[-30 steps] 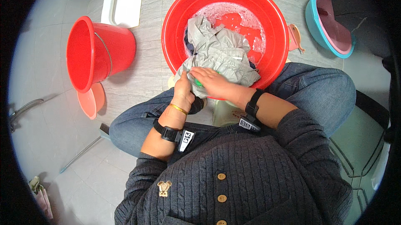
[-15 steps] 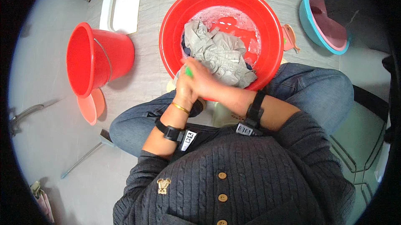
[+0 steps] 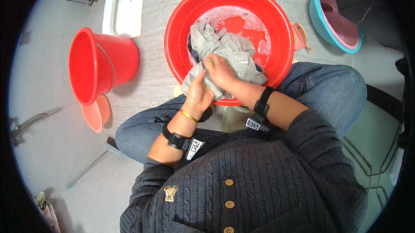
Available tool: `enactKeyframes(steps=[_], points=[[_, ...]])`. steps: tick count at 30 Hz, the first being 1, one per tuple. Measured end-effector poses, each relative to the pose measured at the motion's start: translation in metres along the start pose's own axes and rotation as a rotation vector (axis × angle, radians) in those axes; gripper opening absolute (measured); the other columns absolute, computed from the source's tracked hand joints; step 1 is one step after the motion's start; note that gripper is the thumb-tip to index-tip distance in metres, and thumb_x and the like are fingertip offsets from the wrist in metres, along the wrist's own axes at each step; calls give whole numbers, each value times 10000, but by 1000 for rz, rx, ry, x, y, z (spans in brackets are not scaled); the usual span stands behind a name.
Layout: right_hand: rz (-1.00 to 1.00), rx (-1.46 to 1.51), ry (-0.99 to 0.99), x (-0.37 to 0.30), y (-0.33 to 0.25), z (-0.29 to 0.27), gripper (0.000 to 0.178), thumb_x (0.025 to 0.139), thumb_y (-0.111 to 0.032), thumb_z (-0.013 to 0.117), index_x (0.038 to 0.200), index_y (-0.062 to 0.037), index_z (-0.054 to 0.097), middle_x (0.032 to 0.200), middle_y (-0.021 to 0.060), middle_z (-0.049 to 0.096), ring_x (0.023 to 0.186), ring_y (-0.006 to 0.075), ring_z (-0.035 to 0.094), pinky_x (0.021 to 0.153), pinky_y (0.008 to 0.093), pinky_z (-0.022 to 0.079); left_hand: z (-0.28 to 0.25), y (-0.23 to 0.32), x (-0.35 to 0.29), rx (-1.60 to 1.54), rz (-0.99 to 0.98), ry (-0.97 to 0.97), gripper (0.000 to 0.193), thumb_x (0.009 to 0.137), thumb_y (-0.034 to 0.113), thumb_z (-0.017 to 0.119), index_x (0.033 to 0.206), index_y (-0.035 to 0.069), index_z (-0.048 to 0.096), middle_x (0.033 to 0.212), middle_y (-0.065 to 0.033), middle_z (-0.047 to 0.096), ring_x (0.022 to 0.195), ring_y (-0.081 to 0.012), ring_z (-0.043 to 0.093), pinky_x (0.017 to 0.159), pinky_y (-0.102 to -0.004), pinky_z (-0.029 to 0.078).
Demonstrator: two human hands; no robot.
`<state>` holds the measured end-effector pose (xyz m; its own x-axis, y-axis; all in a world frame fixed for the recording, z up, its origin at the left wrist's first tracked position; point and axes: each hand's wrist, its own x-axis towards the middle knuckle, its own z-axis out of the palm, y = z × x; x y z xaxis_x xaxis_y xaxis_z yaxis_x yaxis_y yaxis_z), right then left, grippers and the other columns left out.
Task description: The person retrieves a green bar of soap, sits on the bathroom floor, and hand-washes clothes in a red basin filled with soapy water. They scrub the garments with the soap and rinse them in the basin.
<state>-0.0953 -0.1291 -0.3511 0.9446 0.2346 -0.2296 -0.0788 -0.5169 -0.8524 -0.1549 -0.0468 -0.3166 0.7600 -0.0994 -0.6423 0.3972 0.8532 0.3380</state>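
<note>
A wet grey garment (image 3: 235, 55) lies bunched in a large red basin (image 3: 283, 30) between my knees, partly over dark cloth (image 3: 193, 51) in sudsy water. My left hand (image 3: 199, 95) is at the basin's near rim, thumb up, gripping a fold of the garment; its other fingers are partly hidden. Just ahead and to the right, my right hand (image 3: 221, 73) rests over the garment with fingers curled. A bit of bright green shows between those fingers, mostly covered, and its kind cannot be made out.
Left of the basin a red bucket (image 3: 125, 62) lies tilted, with a pink scoop (image 3: 96, 114) beside it. A white squat toilet (image 3: 137, 8) is behind. An orange-pink dipper (image 3: 300, 38) touches the basin's right side; blue and pink basins (image 3: 317, 14) lean farther right.
My hands were pressed together at the near rim, the green thing showing between them. They have since parted, with the right moving ahead and right onto the garment.
</note>
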Motion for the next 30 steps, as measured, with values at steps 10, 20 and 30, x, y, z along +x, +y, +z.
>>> enactKeyframes(steps=[10,20,30], points=[[-225,-20,-21,3,34,6,401,878,-374,506,1173,-103,505,1190,141,523,1155,315,454,975,445,297,-1,-1,14,-110,-75,312,332,943,184,328,1165,9,504,1118,-179,580,1038,-328,569,940,-471,445],[-337,300,-219,-22,6,-6,374,923,-248,486,1236,-45,462,1188,212,500,1091,364,506,937,389,399,-11,4,27,41,23,297,459,965,443,362,1153,54,518,1065,-136,614,955,-273,613,852,-417,500],[314,752,-134,32,13,-44,397,956,-374,445,1168,-40,479,1037,116,551,977,191,514,890,325,406,21,14,20,-71,3,-103,568,967,495,270,1259,53,475,1227,-139,561,1115,-270,557,977,-455,425]])
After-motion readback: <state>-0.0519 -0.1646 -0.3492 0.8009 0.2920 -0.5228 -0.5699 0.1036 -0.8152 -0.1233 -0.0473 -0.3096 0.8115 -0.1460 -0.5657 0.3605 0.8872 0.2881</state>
